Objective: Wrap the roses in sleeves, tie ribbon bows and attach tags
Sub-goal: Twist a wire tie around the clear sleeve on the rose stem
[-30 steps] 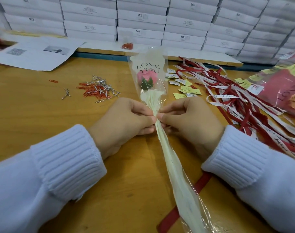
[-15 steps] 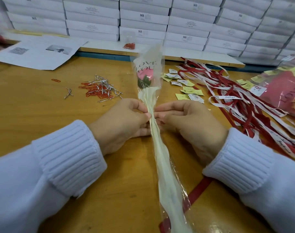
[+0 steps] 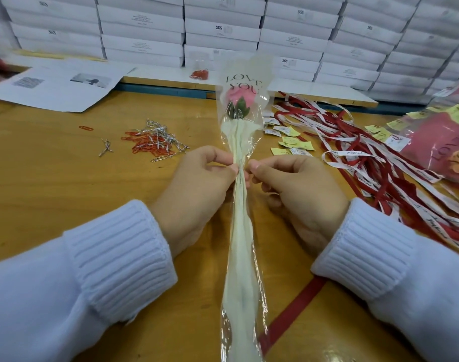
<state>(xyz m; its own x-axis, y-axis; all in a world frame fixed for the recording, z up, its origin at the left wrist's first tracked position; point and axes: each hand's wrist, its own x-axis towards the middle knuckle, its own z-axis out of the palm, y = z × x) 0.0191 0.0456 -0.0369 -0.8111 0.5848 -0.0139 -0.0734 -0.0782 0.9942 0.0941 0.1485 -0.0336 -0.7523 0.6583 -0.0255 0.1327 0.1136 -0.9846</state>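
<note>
Nearest me, the lower end of the sleeve [image 3: 240, 257] runs off the bottom of the head view, and a single red ribbon [image 3: 293, 307] crosses slantwise beneath it on the table [image 3: 66, 192]. I judge it was laid there so that it can be drawn up round the stem and tied without lifting the flower.

Further up the sleeve, my left hand [image 3: 197, 194] and right hand [image 3: 299, 194] meet on either side of it. Each pinches the gathered film between thumb and forefinger, almost touching, at the narrow neck. This grip seems meant to cinch the wrap tight under the bloom. Whether a wire tie sits between the fingertips I cannot tell.

Left of the sleeve, just past the hands, lies a heap of orange clips and silver ties [image 3: 155, 142]. Right of it are yellow tags [image 3: 288, 142], and beyond them a tangle of red and white ribbons [image 3: 366, 158]. Supplies sit within reach on both sides.

Above the hands the sleeve flares round the pink rose [image 3: 237, 96], under the words LOVE YOU. Far right of the sleeve lies a pile of pink wrapped flowers [image 3: 440, 145], probably finished ones. Behind its tip are printed sheets [image 3: 61, 84] and stacked white boxes [image 3: 223, 30].
</note>
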